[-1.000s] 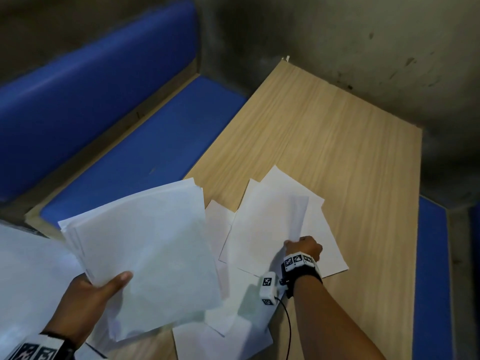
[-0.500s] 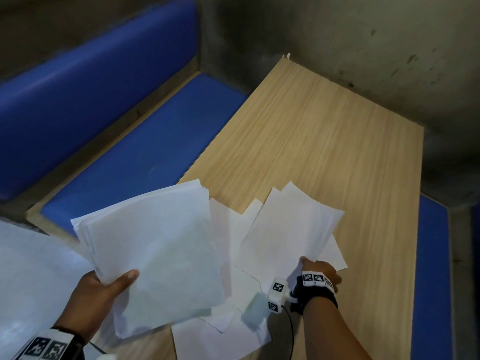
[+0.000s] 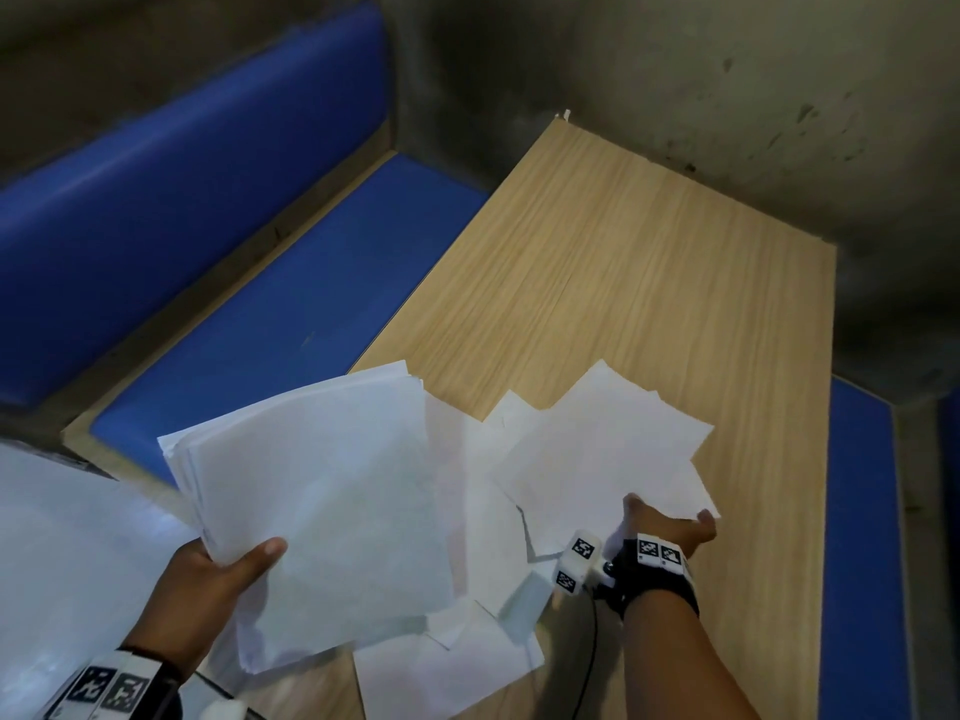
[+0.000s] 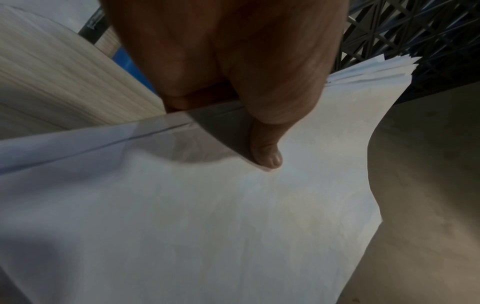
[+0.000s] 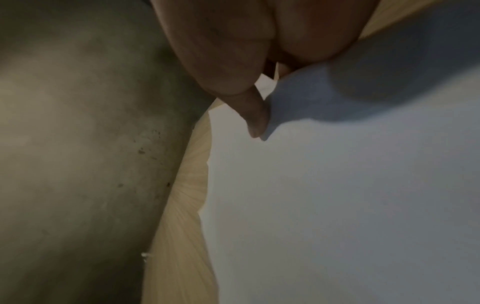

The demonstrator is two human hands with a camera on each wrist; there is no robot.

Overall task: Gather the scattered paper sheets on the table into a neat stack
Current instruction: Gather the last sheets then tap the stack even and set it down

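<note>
My left hand (image 3: 228,563) holds a thick stack of white sheets (image 3: 322,491) above the table's near left corner, thumb on top; the left wrist view shows the thumb (image 4: 267,156) pressing the top sheet (image 4: 207,226). My right hand (image 3: 670,522) pinches the near edge of a few white sheets (image 3: 602,449) and holds them lifted over the wooden table (image 3: 623,262). In the right wrist view its thumb (image 5: 254,115) lies on that paper (image 5: 337,185). More loose sheets (image 3: 447,672) lie overlapping on the table between my hands.
A blue padded bench (image 3: 249,283) runs along the table's left side, and another blue seat (image 3: 862,537) lies at the right. A grey concrete wall (image 3: 675,59) stands behind the table. A white cloth or sheet (image 3: 67,553) lies at the lower left.
My right hand has drawn back toward me and to the right, lifting a few sheets off the table. The left hand's stack has shifted slightly right.
</note>
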